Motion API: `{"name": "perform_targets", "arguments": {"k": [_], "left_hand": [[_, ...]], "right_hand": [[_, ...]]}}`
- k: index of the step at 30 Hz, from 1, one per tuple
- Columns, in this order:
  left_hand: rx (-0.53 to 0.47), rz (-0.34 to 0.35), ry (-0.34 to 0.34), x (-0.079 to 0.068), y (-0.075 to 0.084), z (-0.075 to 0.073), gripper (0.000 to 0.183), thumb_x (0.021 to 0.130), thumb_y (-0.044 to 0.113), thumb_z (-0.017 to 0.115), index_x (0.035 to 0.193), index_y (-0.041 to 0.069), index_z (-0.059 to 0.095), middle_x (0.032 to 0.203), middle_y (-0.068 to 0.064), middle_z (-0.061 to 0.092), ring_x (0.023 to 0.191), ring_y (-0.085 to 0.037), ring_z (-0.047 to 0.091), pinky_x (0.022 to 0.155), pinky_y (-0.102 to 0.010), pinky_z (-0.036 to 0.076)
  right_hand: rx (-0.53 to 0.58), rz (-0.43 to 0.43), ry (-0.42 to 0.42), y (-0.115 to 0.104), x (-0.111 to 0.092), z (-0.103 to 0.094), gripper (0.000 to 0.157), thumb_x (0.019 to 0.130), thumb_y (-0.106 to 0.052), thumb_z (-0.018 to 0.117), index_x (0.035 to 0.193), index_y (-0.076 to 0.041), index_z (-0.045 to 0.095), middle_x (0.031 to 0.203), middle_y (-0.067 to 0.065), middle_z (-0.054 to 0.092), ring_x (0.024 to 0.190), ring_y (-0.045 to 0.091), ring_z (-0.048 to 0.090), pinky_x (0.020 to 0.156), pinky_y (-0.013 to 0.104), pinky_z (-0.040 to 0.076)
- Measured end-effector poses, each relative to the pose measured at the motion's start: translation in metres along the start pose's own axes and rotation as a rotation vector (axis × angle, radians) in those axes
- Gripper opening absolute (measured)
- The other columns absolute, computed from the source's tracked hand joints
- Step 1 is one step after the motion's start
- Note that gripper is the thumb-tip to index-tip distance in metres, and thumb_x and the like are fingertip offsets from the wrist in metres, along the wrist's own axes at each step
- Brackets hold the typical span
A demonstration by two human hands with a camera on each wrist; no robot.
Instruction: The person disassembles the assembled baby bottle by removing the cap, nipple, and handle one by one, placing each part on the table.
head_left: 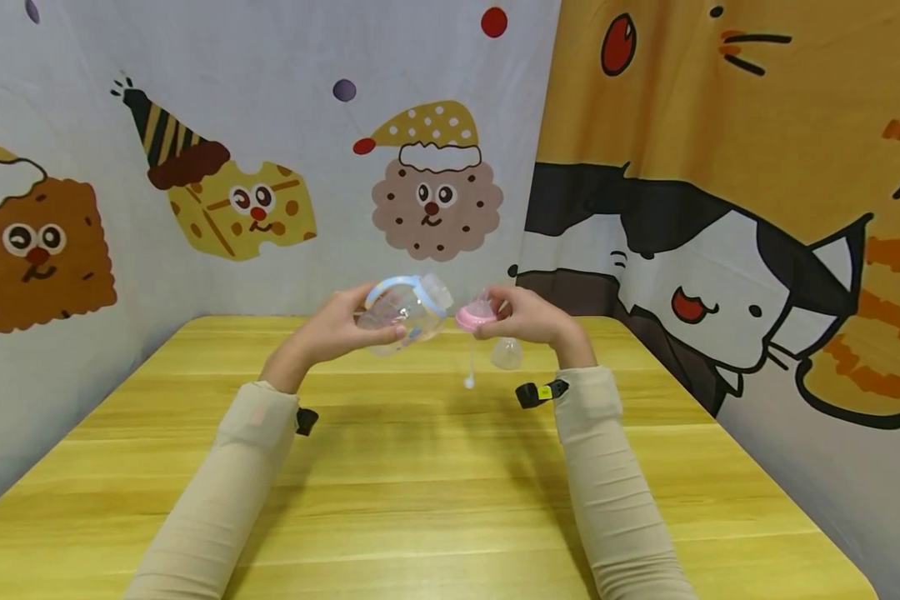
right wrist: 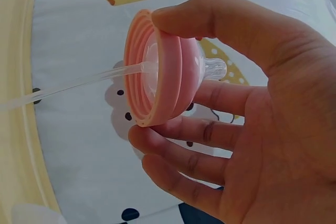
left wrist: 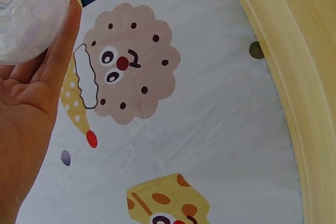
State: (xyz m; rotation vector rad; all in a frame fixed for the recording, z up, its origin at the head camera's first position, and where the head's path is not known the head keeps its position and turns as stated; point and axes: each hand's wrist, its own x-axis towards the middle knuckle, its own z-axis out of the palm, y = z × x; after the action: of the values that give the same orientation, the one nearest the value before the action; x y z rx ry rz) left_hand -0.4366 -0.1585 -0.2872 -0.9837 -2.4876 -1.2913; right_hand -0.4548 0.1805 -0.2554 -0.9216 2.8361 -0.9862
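My left hand [head_left: 352,321] grips a clear baby bottle [head_left: 401,312] with a pale blue handle, tilted so its open neck [head_left: 438,293] points to the right. In the left wrist view only the rounded end of the bottle [left wrist: 31,17] shows, against the fingers. My right hand [head_left: 528,317] pinches a pink bottle collar [head_left: 474,317] between thumb and fingers. A clear nipple [right wrist: 214,69] sticks out of the collar on the palm side. From its threaded underside runs a thin clear straw [right wrist: 79,83], hanging down to a white weighted end [head_left: 469,382]. The collar is apart from the bottle neck.
A clear dome-shaped cap [head_left: 506,354] stands on the wooden table [head_left: 420,500], below my right hand. Behind the table's far edge hangs a cloth printed with cartoon figures [head_left: 270,50]. Each wrist carries a small black camera, such as the right one [head_left: 528,395].
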Motion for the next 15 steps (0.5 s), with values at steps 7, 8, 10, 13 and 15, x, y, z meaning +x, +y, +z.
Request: {"name": "perform_targets", "arguments": {"k": [7,8,10,13,15], "left_hand": [[0.018,-0.004,0.005,0.0,-0.002,-0.001,0.057,0.093,0.034,0.083,0.142,0.016,0.061,0.119,-0.009,0.073,0.106,-0.025,0.069,0.088,-0.044,0.058],[0.019,-0.004,0.005,0.0,-0.002,-0.001,0.058,0.093,0.034,0.083,0.143,0.016,0.061,0.119,-0.009,0.073,0.106,-0.025,0.069,0.088,-0.044,0.058],[0.021,-0.003,0.008,0.0,-0.003,-0.002,0.058,0.093,0.034,0.083,0.143,0.016,0.06,0.119,-0.009,0.073,0.106,-0.024,0.069,0.089,-0.044,0.058],[0.023,0.001,0.01,0.001,-0.003,-0.003,0.059,0.093,0.034,0.083,0.144,0.016,0.06,0.119,-0.009,0.073,0.106,-0.024,0.069,0.088,-0.044,0.058],[0.021,0.0,0.009,0.0,-0.004,-0.003,0.058,0.093,0.034,0.083,0.144,0.016,0.06,0.119,-0.01,0.073,0.105,-0.024,0.07,0.088,-0.044,0.058]], "right_hand": [[-0.007,0.019,-0.013,0.008,0.007,0.007,0.044,0.089,-0.027,0.081,0.125,-0.008,0.065,0.114,0.013,0.064,0.098,0.032,0.062,0.084,0.04,0.05],[-0.011,0.017,-0.014,0.009,0.008,0.007,0.043,0.089,-0.027,0.081,0.124,-0.008,0.064,0.114,0.013,0.064,0.099,0.033,0.062,0.084,0.04,0.049],[-0.011,0.014,-0.011,0.01,0.009,0.008,0.043,0.089,-0.026,0.08,0.124,-0.007,0.064,0.114,0.014,0.064,0.099,0.033,0.062,0.084,0.04,0.05],[0.001,0.015,-0.011,0.013,0.01,0.01,0.044,0.089,-0.025,0.08,0.125,-0.006,0.064,0.112,0.014,0.062,0.097,0.033,0.061,0.083,0.04,0.049],[0.013,0.021,-0.015,0.015,0.011,0.011,0.044,0.09,-0.025,0.08,0.125,-0.005,0.063,0.111,0.014,0.061,0.096,0.032,0.06,0.081,0.039,0.048]]}}
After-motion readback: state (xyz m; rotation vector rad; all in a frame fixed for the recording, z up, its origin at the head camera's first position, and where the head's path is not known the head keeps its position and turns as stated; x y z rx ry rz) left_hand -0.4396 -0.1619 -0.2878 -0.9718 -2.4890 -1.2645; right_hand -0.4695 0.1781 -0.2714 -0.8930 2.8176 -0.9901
